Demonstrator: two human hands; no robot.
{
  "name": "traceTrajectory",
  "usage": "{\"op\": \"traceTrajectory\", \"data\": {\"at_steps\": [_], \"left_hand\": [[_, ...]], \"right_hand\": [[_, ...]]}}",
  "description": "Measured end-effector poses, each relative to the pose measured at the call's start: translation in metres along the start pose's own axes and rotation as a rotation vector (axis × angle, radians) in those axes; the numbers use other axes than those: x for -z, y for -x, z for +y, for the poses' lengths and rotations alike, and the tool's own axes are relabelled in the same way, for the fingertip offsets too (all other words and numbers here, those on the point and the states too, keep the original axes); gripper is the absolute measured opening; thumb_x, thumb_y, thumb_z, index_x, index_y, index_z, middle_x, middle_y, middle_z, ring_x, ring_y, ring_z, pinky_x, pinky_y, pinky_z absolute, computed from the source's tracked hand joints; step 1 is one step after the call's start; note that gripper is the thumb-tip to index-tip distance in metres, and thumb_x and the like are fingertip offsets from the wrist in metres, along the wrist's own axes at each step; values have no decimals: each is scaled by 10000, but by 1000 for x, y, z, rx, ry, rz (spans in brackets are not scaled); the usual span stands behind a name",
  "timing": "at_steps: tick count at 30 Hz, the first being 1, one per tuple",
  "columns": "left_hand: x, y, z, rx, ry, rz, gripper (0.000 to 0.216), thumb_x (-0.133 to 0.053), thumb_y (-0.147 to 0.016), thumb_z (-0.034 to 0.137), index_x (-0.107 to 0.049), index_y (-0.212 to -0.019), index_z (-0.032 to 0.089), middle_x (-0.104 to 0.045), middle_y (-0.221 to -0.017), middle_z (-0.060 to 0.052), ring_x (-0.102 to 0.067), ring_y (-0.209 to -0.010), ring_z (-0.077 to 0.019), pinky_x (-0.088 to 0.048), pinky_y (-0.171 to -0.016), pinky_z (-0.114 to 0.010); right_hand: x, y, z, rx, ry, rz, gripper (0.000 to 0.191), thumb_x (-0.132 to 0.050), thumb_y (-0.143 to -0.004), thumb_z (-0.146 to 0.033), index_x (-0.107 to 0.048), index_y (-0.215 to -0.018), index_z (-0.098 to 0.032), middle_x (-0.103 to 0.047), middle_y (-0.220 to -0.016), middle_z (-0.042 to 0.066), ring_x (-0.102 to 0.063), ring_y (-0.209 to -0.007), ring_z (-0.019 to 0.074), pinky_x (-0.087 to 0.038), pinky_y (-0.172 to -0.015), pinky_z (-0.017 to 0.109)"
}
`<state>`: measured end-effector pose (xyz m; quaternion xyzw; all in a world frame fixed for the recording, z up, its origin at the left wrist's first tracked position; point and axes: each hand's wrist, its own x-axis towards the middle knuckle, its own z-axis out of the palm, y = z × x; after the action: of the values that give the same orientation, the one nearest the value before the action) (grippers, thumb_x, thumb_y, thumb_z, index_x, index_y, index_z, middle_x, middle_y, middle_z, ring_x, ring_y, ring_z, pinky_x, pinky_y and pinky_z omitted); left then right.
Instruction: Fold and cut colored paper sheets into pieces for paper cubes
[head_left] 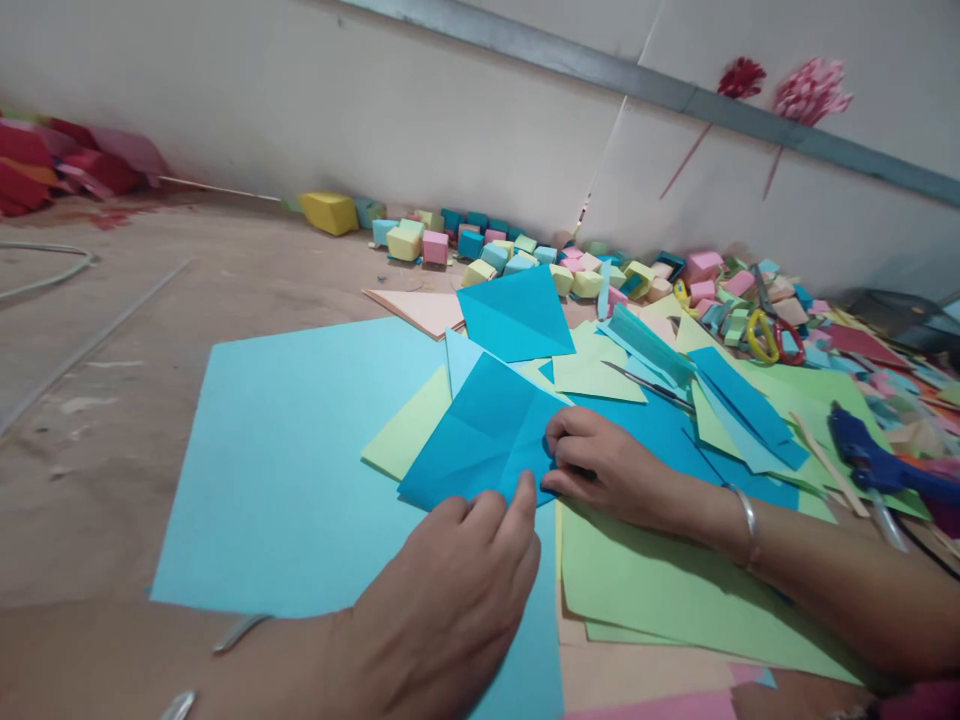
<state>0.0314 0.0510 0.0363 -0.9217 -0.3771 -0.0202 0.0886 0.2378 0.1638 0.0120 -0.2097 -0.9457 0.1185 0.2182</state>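
Note:
A creased sheet of blue paper (480, 430) lies between my hands, fold lines crossing its middle. My right hand (611, 465) is closed on its right edge, thumb and fingers pinching there. My left hand (457, 590) holds the near edge with curled fingers, its index finger pressed on the paper near the right thumb. What the left thumb does is hidden. Under the folded piece are a pale green sheet (397, 435) and a large light blue sheet (300, 460). Just beyond it rests another blue square (517, 315).
Green sheets (675, 580) lie beneath my right forearm. Farther right are a blue glue gun (877, 455), scissors (776, 335) and a thin pointed tool (649, 385) on paper pieces. Small folded paper boxes (495, 255) line the wall, with red and pink paper shapes (82, 160) far left.

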Motion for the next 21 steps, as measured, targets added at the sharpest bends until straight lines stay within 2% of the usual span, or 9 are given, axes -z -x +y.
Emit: {"op": "traceTrajectory", "data": {"at_steps": [5, 8, 10, 14, 18, 21], "left_hand": [[-6, -1, 2, -43, -60, -6, 176, -537, -777, 126, -653, -909, 138, -693, -1074, -199, -592, -657, -218, -412, -476, -329], [-6, -1, 1, -30, -65, -8, 253, -486, -817, 112, -653, -1007, 130, -704, -1046, -179, -618, -715, -224, -451, -530, -339], [-8, -1, 0, -48, -85, 23, 326, -467, -827, 106, -644, -1101, 109, -695, -1096, -180, -625, -745, -229, -457, -541, -345], [-16, 0, -5, -91, -147, 37, 374, -527, -841, 133, -628, -1195, 70, -661, -1189, -181, -599, -702, -215, -406, -485, -333], [-17, 1, -7, -106, -168, 18, 271, -539, -889, 193, -671, -1115, 121, -660, -1155, -158, -581, -704, -212, -360, -487, -327], [-11, -4, -8, -109, -142, -25, 196, -538, -909, 214, -683, -1021, 144, -666, -1008, -117, -557, -703, -214, -325, -493, -327]], "right_hand": [[-1, 1, -1, -57, -30, -29, 285, -596, -911, -305, -501, -674, -177, -551, -824, 60, -491, -765, 157, -405, -669, 294], [0, 2, -1, -155, -54, -42, 274, -639, -885, -356, -492, -732, -184, -531, -807, 36, -466, -749, 151, -391, -651, 281], [3, 1, -1, -190, -81, -56, 292, -672, -859, -382, -483, -748, -188, -522, -808, 25, -461, -747, 148, -386, -639, 270], [15, 0, 2, -214, -127, -132, 288, -695, -845, -307, -468, -716, -186, -524, -843, 22, -485, -744, 133, -389, -625, 251], [29, -1, 6, -210, -180, -232, 268, -723, -810, -219, -480, -704, -180, -549, -946, 31, -521, -789, 127, -411, -666, 251], [33, -2, 8, -204, -204, -260, 238, -735, -788, -186, -506, -722, -177, -544, -954, 29, -519, -794, 124, -415, -684, 252]]}}
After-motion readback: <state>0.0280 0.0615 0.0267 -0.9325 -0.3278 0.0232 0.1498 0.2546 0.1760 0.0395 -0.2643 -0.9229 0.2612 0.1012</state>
